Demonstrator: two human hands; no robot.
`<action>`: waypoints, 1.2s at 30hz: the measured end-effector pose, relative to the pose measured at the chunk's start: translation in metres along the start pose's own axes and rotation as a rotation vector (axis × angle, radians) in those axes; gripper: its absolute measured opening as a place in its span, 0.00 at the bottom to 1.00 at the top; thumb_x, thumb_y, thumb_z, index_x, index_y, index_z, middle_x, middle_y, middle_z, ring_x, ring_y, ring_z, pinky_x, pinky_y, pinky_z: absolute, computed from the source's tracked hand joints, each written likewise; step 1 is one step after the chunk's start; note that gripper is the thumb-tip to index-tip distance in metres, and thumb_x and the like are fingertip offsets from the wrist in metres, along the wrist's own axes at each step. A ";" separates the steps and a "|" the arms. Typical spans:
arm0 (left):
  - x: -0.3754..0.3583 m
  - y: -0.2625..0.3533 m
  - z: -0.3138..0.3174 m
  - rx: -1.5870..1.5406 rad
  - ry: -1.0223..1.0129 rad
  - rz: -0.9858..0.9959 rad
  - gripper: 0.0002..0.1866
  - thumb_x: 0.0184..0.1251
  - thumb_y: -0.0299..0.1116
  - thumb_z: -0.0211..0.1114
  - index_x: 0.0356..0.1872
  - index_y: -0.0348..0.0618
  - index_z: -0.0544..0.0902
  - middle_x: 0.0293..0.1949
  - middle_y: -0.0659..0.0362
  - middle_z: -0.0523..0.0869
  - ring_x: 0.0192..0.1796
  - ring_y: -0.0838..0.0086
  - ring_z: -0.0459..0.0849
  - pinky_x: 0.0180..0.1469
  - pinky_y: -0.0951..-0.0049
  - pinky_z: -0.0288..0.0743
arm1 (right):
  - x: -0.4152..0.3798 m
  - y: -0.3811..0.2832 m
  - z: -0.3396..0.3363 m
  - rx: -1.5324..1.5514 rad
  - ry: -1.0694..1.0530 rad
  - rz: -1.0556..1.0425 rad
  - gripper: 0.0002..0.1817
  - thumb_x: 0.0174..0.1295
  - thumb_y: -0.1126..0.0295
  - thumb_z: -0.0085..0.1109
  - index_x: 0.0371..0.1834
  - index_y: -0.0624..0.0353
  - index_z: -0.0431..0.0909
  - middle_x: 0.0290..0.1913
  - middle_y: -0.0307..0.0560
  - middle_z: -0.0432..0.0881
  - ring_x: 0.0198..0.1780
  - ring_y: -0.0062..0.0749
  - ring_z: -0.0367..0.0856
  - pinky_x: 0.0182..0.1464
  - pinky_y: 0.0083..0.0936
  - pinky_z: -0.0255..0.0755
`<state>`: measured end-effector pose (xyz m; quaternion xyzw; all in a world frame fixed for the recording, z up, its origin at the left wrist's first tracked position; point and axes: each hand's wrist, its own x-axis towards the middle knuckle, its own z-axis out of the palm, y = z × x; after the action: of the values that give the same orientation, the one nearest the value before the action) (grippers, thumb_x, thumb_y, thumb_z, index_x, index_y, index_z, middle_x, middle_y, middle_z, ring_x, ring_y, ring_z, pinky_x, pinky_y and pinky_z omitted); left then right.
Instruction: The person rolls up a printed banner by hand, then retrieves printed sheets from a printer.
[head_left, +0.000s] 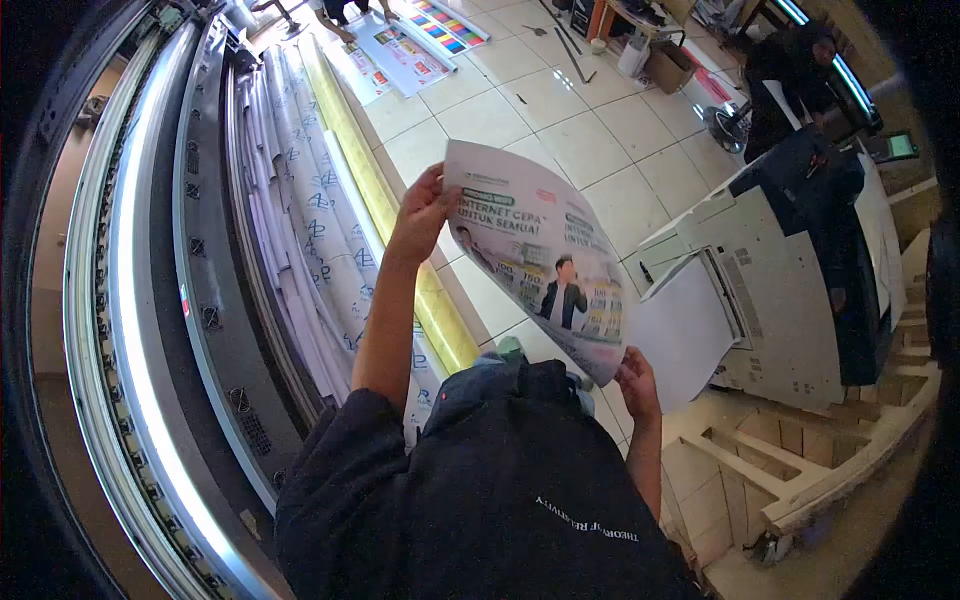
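A printed poster sheet (535, 255) hangs in a curve in front of my body, with green and pink lettering and a picture of a person in a dark jacket. At its upper left corner my left hand (428, 212) is closed on the edge. My right hand (636, 382) grips the lower right corner, thumb and fingers pressed together. Beyond the poster's right edge, blank white paper (685, 325) lies against a large beige machine (765, 300).
Long rolls of wrapped material (300, 200) and a yellow roll (375, 200) lie left, beside a long wide machine (215, 300). Colourful prints (400, 50) lie on the tiled floor (490, 125). Wooden slats (750, 450) stand lower right. A person (790, 85) is at upper right.
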<state>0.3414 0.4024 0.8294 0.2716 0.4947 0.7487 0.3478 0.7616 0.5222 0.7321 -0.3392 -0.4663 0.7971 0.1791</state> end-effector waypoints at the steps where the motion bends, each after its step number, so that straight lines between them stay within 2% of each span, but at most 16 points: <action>1: -0.002 -0.003 0.004 0.001 -0.007 -0.002 0.20 0.67 0.27 0.56 0.59 0.35 0.67 0.46 0.55 0.82 0.48 0.74 0.79 0.53 0.74 0.71 | 0.001 -0.006 0.005 0.163 -0.044 0.055 0.24 0.58 0.71 0.59 0.58 0.64 0.65 0.48 0.47 0.78 0.49 0.31 0.77 0.53 0.28 0.70; 2: -0.006 -0.009 0.011 0.050 -0.029 -0.029 0.20 0.67 0.28 0.56 0.59 0.35 0.67 0.45 0.55 0.82 0.48 0.75 0.78 0.53 0.74 0.71 | 0.001 -0.014 0.009 0.139 0.001 0.040 0.28 0.59 0.72 0.58 0.62 0.64 0.61 0.50 0.50 0.77 0.50 0.32 0.77 0.54 0.29 0.70; 3: -0.008 -0.013 0.017 0.098 -0.056 -0.058 0.21 0.67 0.28 0.57 0.59 0.35 0.67 0.45 0.55 0.82 0.48 0.75 0.78 0.53 0.74 0.71 | 0.003 -0.022 0.016 0.143 0.013 0.035 0.28 0.59 0.72 0.58 0.62 0.64 0.61 0.50 0.50 0.77 0.50 0.32 0.77 0.54 0.29 0.70; 5: -0.014 -0.015 0.030 0.110 -0.062 -0.049 0.22 0.67 0.30 0.58 0.60 0.35 0.67 0.46 0.55 0.82 0.49 0.76 0.78 0.52 0.74 0.71 | 0.013 -0.036 0.021 0.021 0.193 -0.169 0.29 0.59 0.73 0.59 0.63 0.65 0.59 0.52 0.51 0.76 0.51 0.34 0.76 0.54 0.30 0.70; 9: -0.026 -0.015 0.033 0.077 -0.014 0.003 0.25 0.66 0.31 0.58 0.62 0.37 0.65 0.46 0.54 0.82 0.49 0.74 0.79 0.52 0.73 0.72 | 0.017 -0.038 0.012 -0.100 0.223 -0.309 0.29 0.59 0.75 0.58 0.64 0.65 0.59 0.53 0.52 0.76 0.51 0.35 0.76 0.54 0.31 0.70; 11: -0.028 -0.012 0.033 0.049 -0.006 -0.004 0.26 0.66 0.31 0.58 0.63 0.38 0.63 0.47 0.53 0.81 0.49 0.73 0.79 0.51 0.72 0.73 | 0.015 -0.045 0.010 -0.262 0.338 -0.406 0.29 0.60 0.76 0.58 0.64 0.63 0.59 0.54 0.52 0.75 0.50 0.35 0.76 0.50 0.30 0.75; 12: -0.030 -0.007 0.035 0.011 -0.041 -0.015 0.27 0.65 0.31 0.58 0.64 0.39 0.63 0.48 0.52 0.80 0.49 0.72 0.79 0.50 0.70 0.75 | 0.009 -0.061 0.017 -0.201 0.323 -0.376 0.29 0.61 0.76 0.57 0.65 0.62 0.58 0.55 0.52 0.73 0.50 0.34 0.76 0.44 0.29 0.79; 13: -0.033 -0.004 0.035 -0.028 -0.076 -0.026 0.28 0.65 0.31 0.59 0.64 0.40 0.62 0.49 0.51 0.80 0.49 0.71 0.79 0.49 0.69 0.76 | 0.009 -0.067 0.017 -0.203 0.322 -0.373 0.29 0.61 0.76 0.57 0.65 0.62 0.58 0.55 0.52 0.73 0.50 0.34 0.76 0.44 0.29 0.79; 15: -0.037 -0.014 0.031 -0.008 -0.115 -0.070 0.28 0.64 0.31 0.59 0.64 0.41 0.62 0.49 0.50 0.79 0.49 0.70 0.79 0.48 0.68 0.76 | 0.014 -0.080 0.017 0.006 0.443 -0.483 0.30 0.61 0.77 0.56 0.66 0.61 0.55 0.55 0.52 0.73 0.49 0.34 0.77 0.39 0.28 0.82; 16: -0.038 -0.020 0.029 0.011 -0.162 -0.111 0.28 0.64 0.31 0.60 0.65 0.41 0.62 0.50 0.49 0.79 0.49 0.69 0.80 0.48 0.68 0.77 | 0.014 -0.090 0.017 0.018 0.387 -0.508 0.30 0.61 0.77 0.55 0.66 0.63 0.54 0.56 0.52 0.73 0.50 0.34 0.76 0.45 0.28 0.79; 17: -0.040 -0.027 0.027 0.118 -0.217 -0.162 0.29 0.64 0.32 0.60 0.64 0.40 0.62 0.49 0.50 0.79 0.49 0.69 0.80 0.48 0.69 0.77 | 0.022 -0.087 0.010 0.017 0.394 -0.512 0.30 0.61 0.77 0.55 0.66 0.63 0.54 0.56 0.52 0.73 0.50 0.34 0.76 0.45 0.28 0.79; 19: -0.055 -0.042 0.034 0.208 -0.244 -0.253 0.27 0.65 0.32 0.59 0.64 0.41 0.62 0.47 0.50 0.81 0.48 0.70 0.80 0.48 0.70 0.76 | 0.034 -0.073 -0.012 -0.018 0.431 -0.558 0.29 0.63 0.77 0.54 0.66 0.64 0.54 0.57 0.53 0.72 0.54 0.35 0.74 0.53 0.29 0.72; 20: -0.058 -0.047 0.039 0.338 -0.229 -0.275 0.26 0.66 0.29 0.58 0.64 0.43 0.63 0.45 0.51 0.82 0.48 0.71 0.80 0.47 0.72 0.76 | 0.031 -0.083 -0.003 -0.091 0.402 -0.489 0.29 0.63 0.78 0.52 0.66 0.66 0.54 0.58 0.53 0.71 0.57 0.35 0.71 0.58 0.28 0.66; 23: -0.068 -0.053 0.050 0.445 -0.210 -0.277 0.29 0.65 0.26 0.57 0.67 0.44 0.60 0.46 0.47 0.82 0.48 0.69 0.81 0.46 0.71 0.77 | 0.036 -0.081 -0.004 -0.207 0.397 -0.549 0.29 0.62 0.80 0.52 0.66 0.65 0.55 0.58 0.52 0.71 0.56 0.34 0.71 0.58 0.27 0.66; 33: -0.068 -0.051 0.054 0.404 -0.176 -0.315 0.28 0.66 0.26 0.56 0.67 0.44 0.60 0.47 0.45 0.82 0.47 0.70 0.81 0.45 0.70 0.78 | 0.038 -0.067 -0.011 -0.087 0.382 -0.489 0.29 0.61 0.79 0.52 0.66 0.63 0.56 0.55 0.51 0.73 0.54 0.33 0.73 0.56 0.27 0.67; 36: -0.062 -0.050 0.053 0.393 -0.212 -0.272 0.28 0.66 0.26 0.56 0.67 0.45 0.61 0.46 0.45 0.82 0.47 0.70 0.81 0.46 0.71 0.78 | 0.031 -0.068 0.004 -0.065 0.509 -0.373 0.29 0.62 0.78 0.53 0.66 0.63 0.56 0.55 0.51 0.74 0.54 0.33 0.73 0.56 0.27 0.67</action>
<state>0.4322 0.3962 0.7984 0.3419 0.6235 0.5519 0.4357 0.7346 0.5723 0.7811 -0.4419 -0.4860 0.6248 0.4221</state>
